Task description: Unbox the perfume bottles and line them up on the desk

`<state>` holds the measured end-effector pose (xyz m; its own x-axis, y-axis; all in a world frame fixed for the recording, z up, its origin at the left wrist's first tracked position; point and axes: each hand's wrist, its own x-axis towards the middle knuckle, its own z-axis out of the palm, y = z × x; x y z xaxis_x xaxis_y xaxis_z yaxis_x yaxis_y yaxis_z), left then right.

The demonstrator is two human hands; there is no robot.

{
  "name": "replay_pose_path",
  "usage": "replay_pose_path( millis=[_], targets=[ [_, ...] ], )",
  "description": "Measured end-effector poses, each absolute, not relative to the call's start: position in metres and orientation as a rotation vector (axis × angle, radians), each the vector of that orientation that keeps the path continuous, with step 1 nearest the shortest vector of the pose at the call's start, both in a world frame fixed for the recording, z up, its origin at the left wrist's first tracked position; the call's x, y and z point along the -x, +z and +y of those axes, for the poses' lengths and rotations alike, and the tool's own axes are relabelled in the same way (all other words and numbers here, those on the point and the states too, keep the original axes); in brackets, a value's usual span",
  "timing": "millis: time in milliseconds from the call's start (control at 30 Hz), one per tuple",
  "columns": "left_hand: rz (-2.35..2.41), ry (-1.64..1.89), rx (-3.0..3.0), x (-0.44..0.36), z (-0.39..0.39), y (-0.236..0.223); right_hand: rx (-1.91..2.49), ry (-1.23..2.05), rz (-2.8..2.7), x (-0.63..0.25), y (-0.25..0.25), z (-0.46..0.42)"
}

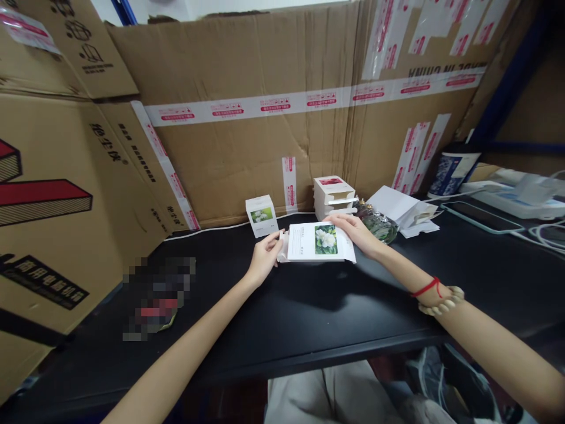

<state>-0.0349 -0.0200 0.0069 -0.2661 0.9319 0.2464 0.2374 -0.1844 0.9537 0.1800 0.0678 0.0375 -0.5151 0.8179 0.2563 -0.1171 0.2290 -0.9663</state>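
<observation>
- At ten o'clock from the held carton, a small white box (261, 217) stands on the black worktop (309, 318).
- The left hand (266, 254) pinches the carton's nine o'clock end, fingers closed on its flap.
- The flower-print carton (304, 241), held above the worktop's middle, is probably light, thin card: stiff across its face, soft at the flaps, easily creased. Side edges should offer the safest hold.
- The right hand (353, 231) grips its two o'clock corner, thumb hidden.
- Glass bottles (380, 227), likely slippery and fragile, sit towards three o'clock.
</observation>
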Motion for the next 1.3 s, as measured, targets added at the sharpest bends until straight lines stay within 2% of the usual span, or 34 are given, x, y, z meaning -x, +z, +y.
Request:
replay_pose_path(
  millis=[500, 733, 900, 1300],
  targets=[
    [1.356, 1.565, -1.079, 0.037, -0.02, 0.012, 0.601, 1.3, -1.485, -0.187, 0.041, 0.074],
    [1.399, 1.561, -0.997, 0.038, -0.021, 0.012, 0.578, 1.085, -1.122, -0.194, 0.05, 0.089],
    [1.403, 1.55, -1.01, 0.036, -0.021, 0.011, 0.697, 0.997, -1.117, -0.204, 0.052, 0.095],
    [1.407, 1.526, -0.989, 0.036, -0.02, 0.013, 0.603, 1.253, -1.176, -0.205, 0.052, 0.095]
  ],
)
